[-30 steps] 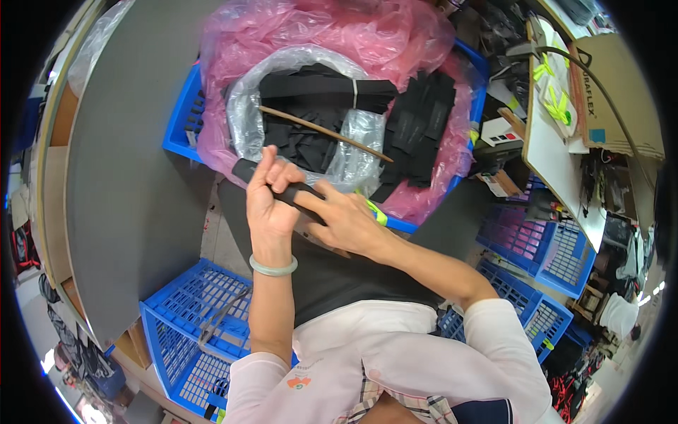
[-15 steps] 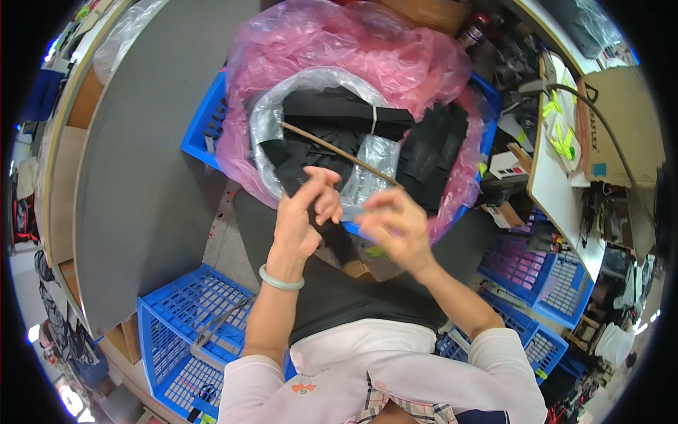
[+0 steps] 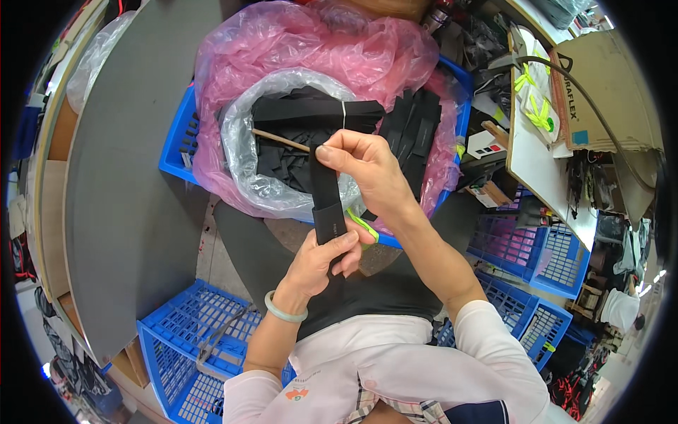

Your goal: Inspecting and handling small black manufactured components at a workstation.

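A flat black strip (image 3: 326, 194) is held upright between both hands over my lap. My right hand (image 3: 367, 169) pinches its top end. My left hand (image 3: 321, 261), with a pale green bangle on the wrist, grips its lower end. Right behind it stands a blue crate (image 3: 176, 152) lined with pink plastic (image 3: 318, 42). Inside the crate a clear bag (image 3: 240, 148) holds several more black strips (image 3: 311, 113), with a thin wooden stick (image 3: 279, 139) lying across them. Another stack of black strips (image 3: 417, 131) lies at the crate's right.
A grey table top (image 3: 120, 184) runs along the left. Empty blue baskets stand at the lower left (image 3: 176, 346) and right (image 3: 522, 247). At the right, a white bench (image 3: 537, 155) carries cardboard (image 3: 600, 78), a black cable and yellow-green clips.
My hands have lifted away from the crate edge. The black strip, bunched between them before, is now stretched out straight, right hand high and left hand low.
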Tool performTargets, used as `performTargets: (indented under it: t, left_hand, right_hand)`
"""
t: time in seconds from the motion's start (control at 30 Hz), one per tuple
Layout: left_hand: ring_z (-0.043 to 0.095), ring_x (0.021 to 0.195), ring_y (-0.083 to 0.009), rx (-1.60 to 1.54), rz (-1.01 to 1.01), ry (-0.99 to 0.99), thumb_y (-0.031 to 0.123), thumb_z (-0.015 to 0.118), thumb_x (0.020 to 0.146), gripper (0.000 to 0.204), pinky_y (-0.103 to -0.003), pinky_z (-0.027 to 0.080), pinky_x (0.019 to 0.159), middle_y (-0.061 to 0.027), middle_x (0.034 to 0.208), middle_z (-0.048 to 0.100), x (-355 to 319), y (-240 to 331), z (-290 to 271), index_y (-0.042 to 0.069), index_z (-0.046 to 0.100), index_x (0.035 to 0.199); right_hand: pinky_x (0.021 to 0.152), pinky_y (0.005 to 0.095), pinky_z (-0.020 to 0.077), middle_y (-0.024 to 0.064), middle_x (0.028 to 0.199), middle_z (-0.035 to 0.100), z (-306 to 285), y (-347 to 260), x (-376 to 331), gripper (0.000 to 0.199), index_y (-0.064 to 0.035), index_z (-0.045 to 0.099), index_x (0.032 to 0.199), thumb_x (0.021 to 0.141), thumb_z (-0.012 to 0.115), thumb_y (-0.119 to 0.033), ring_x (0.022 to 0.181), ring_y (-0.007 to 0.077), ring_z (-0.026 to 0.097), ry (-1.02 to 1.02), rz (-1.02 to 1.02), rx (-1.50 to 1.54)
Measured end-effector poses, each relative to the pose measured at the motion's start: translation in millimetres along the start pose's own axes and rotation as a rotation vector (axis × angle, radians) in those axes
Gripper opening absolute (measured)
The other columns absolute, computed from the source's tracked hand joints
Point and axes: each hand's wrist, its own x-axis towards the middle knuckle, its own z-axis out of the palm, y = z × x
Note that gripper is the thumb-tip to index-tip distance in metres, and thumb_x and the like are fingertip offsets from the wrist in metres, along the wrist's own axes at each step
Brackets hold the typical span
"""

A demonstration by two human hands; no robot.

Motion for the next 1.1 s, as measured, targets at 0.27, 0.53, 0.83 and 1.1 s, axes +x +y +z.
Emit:
performTargets:
  t: [0.27,0.53,0.83,1.1]
  left_hand:
    - [0.057,0.062,-0.0154,0.794,0.313,0.370,0.008,0.061,0.082,0.018,-0.029,0.044,0.057,-0.0069,0.069,0.059,4,-10,-12,-0.002,0.056,0.097]
    - [0.049,0.053,-0.0125,0.304,0.106,0.010,0.016,0.060,0.085,0.026,-0.026,0.039,0.051,-0.0032,0.063,0.054,1,7,-4,-0.005,0.058,0.100]
    - [0.050,0.054,-0.0105,0.655,0.287,-0.099,0.015,0.073,0.074,0.031,-0.025,0.039,0.051,-0.0007,0.059,0.050,4,4,4,-0.002,0.061,0.096]
    - [0.052,0.059,-0.0290,1.425,0.841,0.532,0.008,0.076,0.063,0.029,-0.036,0.039,0.052,-0.0087,0.065,0.047,13,-16,2,0.004,0.050,0.075]
  right_hand:
    - [0.082,0.0279,0.0451,0.0085,0.095,0.062,-5,-11,-40,0.034,0.0038,0.063,0.100,0.069,0.073,-0.008,0.089,0.0133,0.058,-0.203,-0.022,-0.256]
    - [0.070,0.0249,0.0478,0.0102,0.091,0.063,-11,-7,-63,0.018,0.0059,0.064,0.091,0.074,0.065,0.003,0.082,0.0140,0.060,-0.054,-0.096,-0.197]
    - [0.069,0.0280,0.0462,0.0133,0.083,0.063,-29,-12,-67,0.021,0.0032,0.067,0.084,0.063,0.069,0.005,0.077,0.0210,0.061,-0.201,-0.292,-0.189]
    - [0.059,0.0229,0.0450,0.0039,0.075,0.063,4,-5,-102,0.014,0.0010,0.066,0.084,0.073,0.073,-0.005,0.067,0.0097,0.058,0.266,0.005,-0.197]
